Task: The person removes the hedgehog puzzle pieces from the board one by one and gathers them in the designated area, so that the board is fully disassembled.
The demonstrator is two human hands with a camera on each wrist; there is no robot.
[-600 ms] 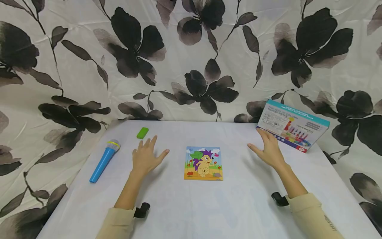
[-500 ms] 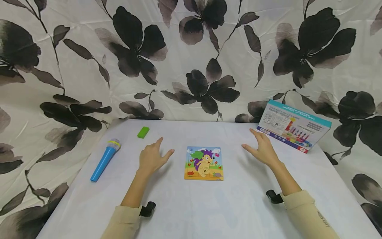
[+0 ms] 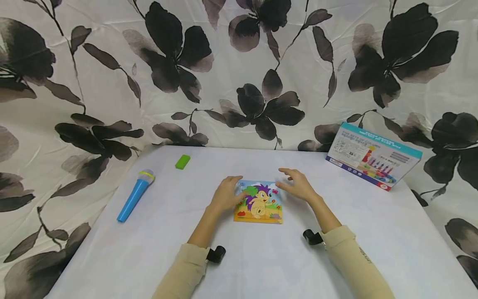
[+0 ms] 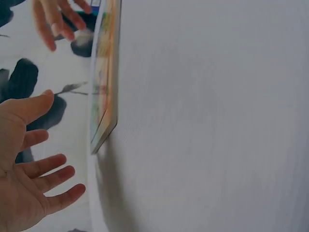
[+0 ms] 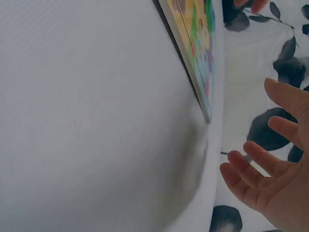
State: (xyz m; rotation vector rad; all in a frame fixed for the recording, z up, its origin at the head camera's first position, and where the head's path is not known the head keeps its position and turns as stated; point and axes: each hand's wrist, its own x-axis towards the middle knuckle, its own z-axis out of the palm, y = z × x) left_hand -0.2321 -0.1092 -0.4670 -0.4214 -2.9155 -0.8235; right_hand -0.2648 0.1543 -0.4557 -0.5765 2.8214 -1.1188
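White-covered bench (image 3: 261, 265), its surface matte and smooth. Behind it, backdrop fabric (image 3: 224, 79), pale with dark ink-wash flowers, faintly creased.

Square puzzle panel (image 3: 263, 207), thin, flat on the bench near its middle; glossy-looking hedgehog print, pale cut edge. Left hand (image 3: 226, 195) above its left side, right hand (image 3: 298, 186) just off its upper right corner; fingers of both spread, gripping nothing.

Blue microphone (image 3: 133, 199), tapered handle, yellow ring, grey head, slanting near the left edge. Green rectangular block (image 3: 182, 162) toward the far edge. Printed box (image 3: 373, 160), angled, far right. All three well apart from the panel.
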